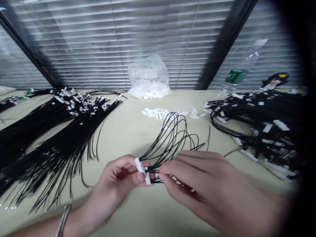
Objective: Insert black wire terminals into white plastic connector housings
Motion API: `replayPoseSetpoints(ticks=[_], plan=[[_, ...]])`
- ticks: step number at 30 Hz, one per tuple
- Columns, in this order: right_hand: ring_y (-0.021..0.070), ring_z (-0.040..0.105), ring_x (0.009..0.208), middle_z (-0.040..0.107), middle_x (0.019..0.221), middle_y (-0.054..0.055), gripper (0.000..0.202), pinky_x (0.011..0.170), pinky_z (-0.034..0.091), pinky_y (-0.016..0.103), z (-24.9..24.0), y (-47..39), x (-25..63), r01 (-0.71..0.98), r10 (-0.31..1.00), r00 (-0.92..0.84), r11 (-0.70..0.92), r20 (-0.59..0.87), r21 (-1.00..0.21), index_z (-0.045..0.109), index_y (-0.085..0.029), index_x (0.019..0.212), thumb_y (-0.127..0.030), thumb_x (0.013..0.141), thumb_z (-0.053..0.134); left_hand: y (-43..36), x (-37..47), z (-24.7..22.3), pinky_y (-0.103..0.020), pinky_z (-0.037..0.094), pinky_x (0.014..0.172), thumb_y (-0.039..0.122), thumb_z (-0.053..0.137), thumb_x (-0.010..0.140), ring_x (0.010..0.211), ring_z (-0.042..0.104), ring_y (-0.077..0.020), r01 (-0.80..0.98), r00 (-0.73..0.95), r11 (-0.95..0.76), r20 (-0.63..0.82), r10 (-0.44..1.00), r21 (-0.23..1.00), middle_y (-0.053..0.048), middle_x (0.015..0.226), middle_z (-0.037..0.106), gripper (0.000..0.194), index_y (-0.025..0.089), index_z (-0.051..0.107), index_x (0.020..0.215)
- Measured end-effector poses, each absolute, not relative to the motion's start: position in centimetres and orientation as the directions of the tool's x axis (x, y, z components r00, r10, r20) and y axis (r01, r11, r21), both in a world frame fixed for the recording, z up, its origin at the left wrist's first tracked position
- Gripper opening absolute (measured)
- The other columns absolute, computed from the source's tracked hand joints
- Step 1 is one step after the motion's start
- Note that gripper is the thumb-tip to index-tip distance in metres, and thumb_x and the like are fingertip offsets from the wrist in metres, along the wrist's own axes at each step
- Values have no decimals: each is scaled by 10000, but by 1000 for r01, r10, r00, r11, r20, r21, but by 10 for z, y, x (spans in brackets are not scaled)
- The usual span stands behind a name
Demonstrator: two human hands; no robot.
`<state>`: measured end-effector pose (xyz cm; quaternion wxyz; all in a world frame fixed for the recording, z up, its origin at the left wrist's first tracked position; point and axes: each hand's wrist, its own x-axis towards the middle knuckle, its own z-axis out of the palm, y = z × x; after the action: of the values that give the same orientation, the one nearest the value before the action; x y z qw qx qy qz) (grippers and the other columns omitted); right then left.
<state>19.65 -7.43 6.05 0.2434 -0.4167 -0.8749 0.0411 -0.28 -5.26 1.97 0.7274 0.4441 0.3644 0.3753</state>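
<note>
The left hand (pixel 118 184) pinched the white connector (pixel 142 169), in front of the plastic bag (pixel 149 79); the right hand (pixel 199 181) gripped its black wires (pixel 170 141) (they looped upward), and loose white connectors (pixel 158 113) lay just before the bag

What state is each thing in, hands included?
Left hand: closed on the connector
Right hand: fingertips pinching wires
Connector: held, with wires attached
Wires: looped up beyond the hands
Loose connectors: scattered on the table
Bag: partly filled with white pieces; open or sealed, cannot tell
Left bundles: laid out, ends fanned
Right bundle: curved, piled up
Bottle: capped
Blinds: lowered
</note>
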Motion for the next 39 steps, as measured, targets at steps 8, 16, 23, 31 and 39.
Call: replayPoseSetpoints(ticks=[8, 16, 23, 31, 39], plan=[[92, 431, 604, 480, 642, -56, 128, 591, 281, 251, 58, -70, 196, 698, 732, -548, 667, 404, -261, 501, -187, 718, -165, 844, 507, -51, -4, 16, -301, 470, 728, 166, 663, 750, 766, 596, -155, -188, 432, 278, -175, 885, 942, -39, 870, 688, 35, 181, 654, 719], [103, 455, 633, 514, 686, -43, 113, 616, 319, 252, 56, -70, 195, 681, 716, -581, 688, 386, -251, 532, -179, 729, -148, 837, 515, -52, -4, 14, -280, 470, 722, 145, 649, 763, 737, 605, -139, -187, 450, 268, -160, 879, 945, -14, 779, 692, 60, 192, 654, 727], [107, 450, 633, 516, 699, -34, 120, 602, 329, 255, 57, -72, 195, 677, 722, -587, 686, 367, -267, 536, -169, 744, -115, 838, 484, -52, -4, 13, -256, 481, 706, 125, 643, 767, 735, 617, -132, -196, 464, 250, -135, 875, 948, -15, 791, 711, 79, 189, 659, 722], [113, 466, 651, 533, 719, -25, 128, 608, 353, 256, 55, -73, 196, 663, 704, -617, 706, 352, -250, 552, -158, 798, -83, 829, 453, -51, -3, 12, -267, 500, 726, 127, 643, 767, 761, 643, -145, -193, 470, 247, -132, 873, 949, -23, 824, 729, 75, 187, 676, 738], [107, 469, 646, 527, 703, -22, 141, 610, 368, 247, 53, -72, 195, 666, 735, -581, 677, 350, -314, 538, -160, 774, -87, 839, 436, -51, -1, 14, -258, 499, 701, 116, 651, 756, 716, 630, -133, -175, 453, 255, -152, 878, 951, -28, 796, 725, 82, 177, 668, 703]])
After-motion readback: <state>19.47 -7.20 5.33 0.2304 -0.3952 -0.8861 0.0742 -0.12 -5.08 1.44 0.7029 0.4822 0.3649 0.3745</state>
